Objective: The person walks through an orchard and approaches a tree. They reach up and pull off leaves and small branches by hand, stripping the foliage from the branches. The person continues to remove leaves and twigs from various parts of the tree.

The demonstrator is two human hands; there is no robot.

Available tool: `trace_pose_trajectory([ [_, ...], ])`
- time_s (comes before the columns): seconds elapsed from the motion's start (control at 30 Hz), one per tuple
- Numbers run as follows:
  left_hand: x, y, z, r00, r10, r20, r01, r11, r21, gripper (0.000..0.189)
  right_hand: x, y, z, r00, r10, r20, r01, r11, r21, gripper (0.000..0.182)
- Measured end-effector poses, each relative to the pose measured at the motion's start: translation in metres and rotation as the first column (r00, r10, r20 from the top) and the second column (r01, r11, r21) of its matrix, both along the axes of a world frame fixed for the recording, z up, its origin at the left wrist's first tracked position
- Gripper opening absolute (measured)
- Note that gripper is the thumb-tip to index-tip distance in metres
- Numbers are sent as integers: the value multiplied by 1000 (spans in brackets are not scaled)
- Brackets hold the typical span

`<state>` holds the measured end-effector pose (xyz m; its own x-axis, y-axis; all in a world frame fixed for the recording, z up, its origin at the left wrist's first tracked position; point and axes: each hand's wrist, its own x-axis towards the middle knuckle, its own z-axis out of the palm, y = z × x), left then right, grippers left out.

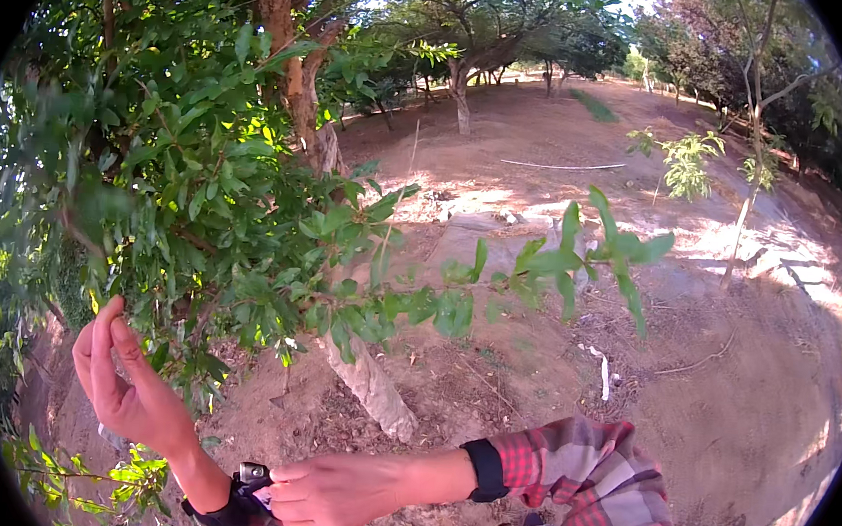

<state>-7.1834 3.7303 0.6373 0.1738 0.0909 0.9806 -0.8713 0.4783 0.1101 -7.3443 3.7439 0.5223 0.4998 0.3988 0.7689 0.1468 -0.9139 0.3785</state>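
My left hand (125,388) is raised at the lower left, palm turned inward and fingers loosely curled. Its fingertips are close to the green leaves of a leafy branch (198,171), and nothing shows in it. A black strap (219,516) circles my left wrist and carries a small black device (254,474) that looks like a camera. My right hand (336,497) reaches across to this device with bent fingers closed at its side. A small white piece (264,497) shows by those fingertips, which are partly hidden. Another black band (486,470) wraps my right wrist beside the plaid sleeve (583,468).
One leafy twig (562,263) juts across the middle in front of me. Behind it stand a pale lower trunk (374,393) and a brown trunk (283,37). A thin sapling (752,155) rises at right. A white strip (603,374) lies on bare soil (713,412).
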Motion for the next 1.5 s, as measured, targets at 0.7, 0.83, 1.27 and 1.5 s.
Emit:
trace_pose_trajectory([
  [0.7,-148,-11,-110,966,77,247,-16,970,-242,24,-349,-20,-140,470,-679,-564,869,467,163,7],
  [0.83,-190,-8,-119,958,162,238,-92,956,-277,20,-412,-8,-145,357,-695,-624,929,337,156,9],
  [1.27,-233,-3,-133,904,263,337,-241,965,-106,26,-513,-37,-118,330,-720,-610,943,217,253,28],
  [1.5,-242,-16,-142,871,355,339,-351,933,-75,28,-528,-76,-101,366,-740,-565,929,252,271,27],
])
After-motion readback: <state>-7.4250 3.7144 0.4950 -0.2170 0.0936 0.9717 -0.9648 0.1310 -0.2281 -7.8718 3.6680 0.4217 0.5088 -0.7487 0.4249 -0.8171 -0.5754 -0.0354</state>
